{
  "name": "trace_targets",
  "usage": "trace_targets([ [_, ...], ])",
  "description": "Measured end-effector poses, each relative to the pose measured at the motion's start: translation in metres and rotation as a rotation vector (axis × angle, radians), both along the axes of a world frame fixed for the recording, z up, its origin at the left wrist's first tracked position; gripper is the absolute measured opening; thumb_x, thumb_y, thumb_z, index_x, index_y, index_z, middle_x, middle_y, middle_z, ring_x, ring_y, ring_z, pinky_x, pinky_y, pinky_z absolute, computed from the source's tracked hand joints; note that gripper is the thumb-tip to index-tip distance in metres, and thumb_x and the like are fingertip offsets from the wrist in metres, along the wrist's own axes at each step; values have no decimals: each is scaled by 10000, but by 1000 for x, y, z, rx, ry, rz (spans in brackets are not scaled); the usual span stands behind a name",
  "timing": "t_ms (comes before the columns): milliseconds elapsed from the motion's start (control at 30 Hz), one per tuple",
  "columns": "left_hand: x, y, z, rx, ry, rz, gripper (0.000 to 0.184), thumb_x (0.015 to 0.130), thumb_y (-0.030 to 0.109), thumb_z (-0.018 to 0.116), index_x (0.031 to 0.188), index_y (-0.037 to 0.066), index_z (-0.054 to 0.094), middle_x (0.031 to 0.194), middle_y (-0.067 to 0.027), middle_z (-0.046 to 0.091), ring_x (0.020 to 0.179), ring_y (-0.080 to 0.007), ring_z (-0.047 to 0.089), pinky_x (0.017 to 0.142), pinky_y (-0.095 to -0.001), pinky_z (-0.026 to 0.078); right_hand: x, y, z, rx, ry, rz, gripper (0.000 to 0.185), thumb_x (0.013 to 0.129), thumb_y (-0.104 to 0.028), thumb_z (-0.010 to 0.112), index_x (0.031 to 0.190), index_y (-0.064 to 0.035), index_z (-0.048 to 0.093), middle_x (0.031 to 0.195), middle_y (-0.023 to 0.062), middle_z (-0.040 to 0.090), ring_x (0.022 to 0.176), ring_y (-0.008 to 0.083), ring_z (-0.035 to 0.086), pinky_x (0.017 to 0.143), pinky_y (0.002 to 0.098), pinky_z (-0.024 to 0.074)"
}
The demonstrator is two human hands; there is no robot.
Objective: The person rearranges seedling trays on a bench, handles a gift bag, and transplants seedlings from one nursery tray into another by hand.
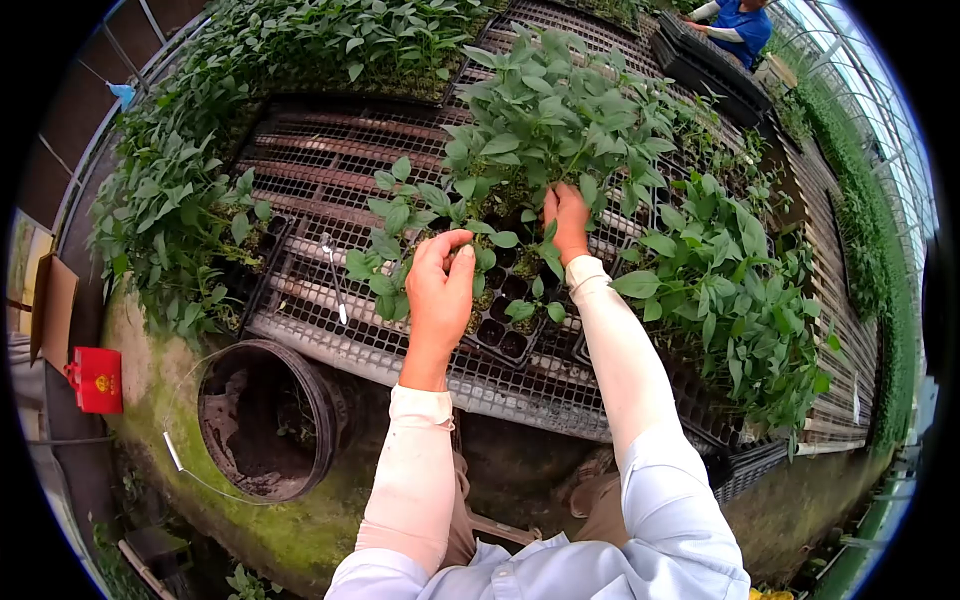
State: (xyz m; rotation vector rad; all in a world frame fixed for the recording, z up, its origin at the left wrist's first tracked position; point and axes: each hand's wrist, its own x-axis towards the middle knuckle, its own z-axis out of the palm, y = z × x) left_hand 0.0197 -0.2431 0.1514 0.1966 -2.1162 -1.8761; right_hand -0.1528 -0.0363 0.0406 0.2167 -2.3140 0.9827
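A black cell tray (513, 343) of leafy green seedlings (560, 110) sits in front of me on a mesh bench. Several cells at its near edge show no plant, and one small seedling (538, 305) stands among them. At the tray's left side my left hand (440, 290) is beside the leaves, fingers bent and thumb apart, with nothing visible in it. My right hand (568, 222) reaches in among the stems near the tray's middle. Its fingers are closed together there, and leaves partly hide what they grip.
More seedling trays stand left (170, 220) and right (730, 290). A metal tool (335, 280) lies on the mesh bench (330, 170). Below the front edge are a black bucket (325, 420) and a red box (97, 380). A person in blue (742, 30) works beside stacked trays (705, 70).
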Motion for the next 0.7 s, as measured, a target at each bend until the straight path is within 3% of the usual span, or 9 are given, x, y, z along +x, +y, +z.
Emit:
trace_targets([
  [33, 1, 0, 1, -13, -3, -1, 220, 932, 112, 623, 1111, -7, 669, 972, -52, 596, 792, -138, 551, 724, -288, 470, -2, 1, 7, -28, -71, -29, 228, 931, -224, 620, 938, -2, 674, 876, 218, 672, 751, 382, 656, 705, 440, 507],
  [133, 0, 0, 2, -14, -6, -13, 214, 932, 109, 622, 1105, -7, 671, 967, -50, 591, 790, -134, 547, 720, -284, 467, -9, 1, 19, 42, -176, -97, 196, 883, -214, 635, 923, -30, 688, 890, 237, 670, 845, 453, 634, 737, 514, 503],
  [167, 0, -1, 2, 0, -13, -19, 211, 931, 109, 622, 1101, -7, 671, 966, -48, 588, 790, -132, 546, 719, -282, 466, -13, -1, 17, 38, -174, -99, 196, 883, -214, 635, 923, -30, 688, 890, 237, 670, 845, 453, 634, 737, 514, 503],
  [300, 0, -2, 7, 7, -46, -28, 208, 935, 105, 622, 1105, -5, 670, 984, -43, 586, 793, -120, 541, 727, -271, 464, -35, -10, 4, 421, -456, -162, 214, 866, -193, 642, 1022, -67, 719, 945, 219, 692, 903, 429, 652, 786, 533, 510],
  [433, -2, -3, 0, 57, -33, -36, 203, 939, 97, 622, 1111, 4, 674, 1003, -29, 591, 783, -104, 532, 708, -257, 461, -42, -8, -2, 426, -463, -163, 198, 871, -185, 642, 1009, -66, 718, 951, 219, 689, 904, 428, 650, 791, 538, 505],
  [500, -3, -7, -3, 52, -29, -31, 204, 938, 96, 624, 1114, 6, 675, 1007, -27, 592, 778, -100, 528, 703, -255, 461, -29, -11, 19, 184, -230, -172, 208, 875, -199, 653, 1011, -55, 716, 916, 215, 692, 870, 417, 652, 778, 496, 502],
  [633, -3, -9, -4, 30, -34, -26, 211, 936, 95, 627, 1124, 15, 679, 1018, -24, 597, 759, -92, 516, 691, -251, 458, -31, 1, 30, 9, -330, 92, 254, 858, -249, 690, 1006, -44, 716, 992, 232, 678, 913, 421, 644, 741, 499, 492],
  [700, -4, -10, -4, 30, -38, -19, 210, 935, 94, 629, 1124, 20, 683, 1022, -26, 599, 750, -89, 516, 683, -251, 455, -32, 1, 27, -62, -307, 201, 281, 850, -279, 705, 985, -33, 714, 903, 238, 674, 870, 403, 653, 739, 472, 491],
])
